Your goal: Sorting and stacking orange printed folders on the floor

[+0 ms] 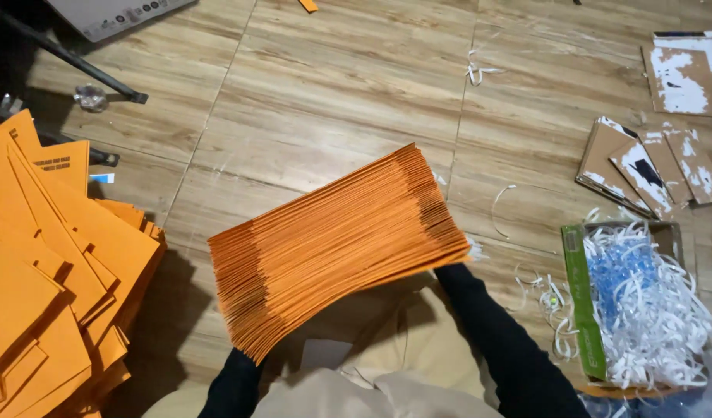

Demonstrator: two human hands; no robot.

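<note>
Holding a thick stack (pixel 340 248) of orange envelopes tilted above the lap, both arms reach under it, so the hands are hidden and I cannot tell how the fingers grip. The fanned edges look loose. If the tilt steepens, sheets could slide off toward the pile (pixel 54 279) or the floor (pixel 332 85).

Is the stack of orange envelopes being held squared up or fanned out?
Fanned out. The stack of orange envelopes shows its stepped edges spread in a slanted sweep, not flush. The hands are hidden behind it.
</note>
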